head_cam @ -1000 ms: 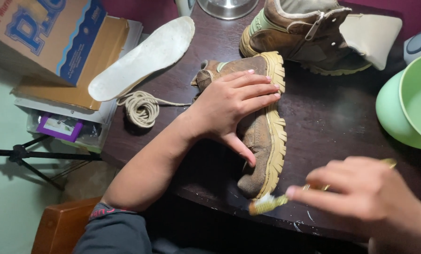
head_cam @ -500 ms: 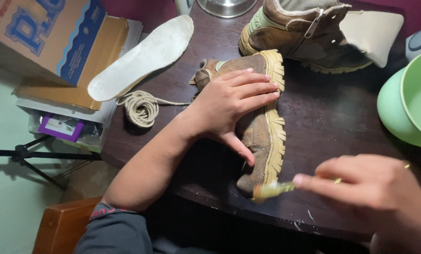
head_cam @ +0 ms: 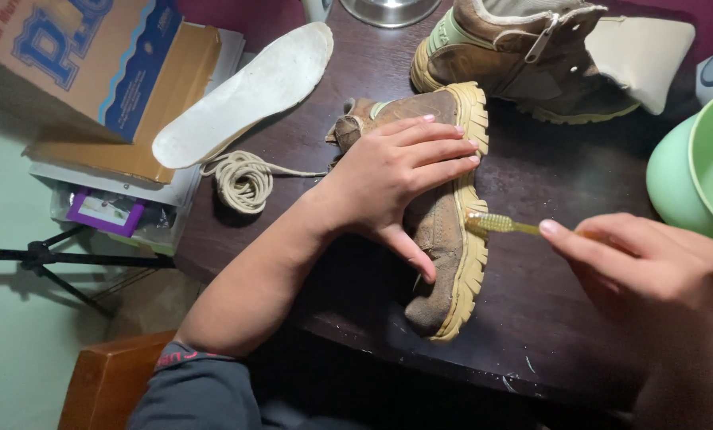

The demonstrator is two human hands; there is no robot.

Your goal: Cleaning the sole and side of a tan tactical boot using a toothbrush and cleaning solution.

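The left hand (head_cam: 396, 179) lies flat and spread on the side of a brown boot (head_cam: 444, 239) that rests on its side on the dark table (head_cam: 547, 318), fingers stretched toward the yellowish sole and thumb angled down over the toe area, pressing the boot rather than gripping it. The right hand (head_cam: 651, 271) comes in from the right, closed around the handle of a toothbrush (head_cam: 504, 225), index finger laid along it; the bristle head touches the sole edge near the boot's middle. A second boot (head_cam: 524, 64) stands behind, just beyond the first. At the right edge sits a pale green bowl (head_cam: 691, 175); what it holds cannot be made out. Left of the boot lie a coiled lace (head_cam: 245, 179) and a white insole (head_cam: 245, 91), next to a cardboard box (head_cam: 78, 56).
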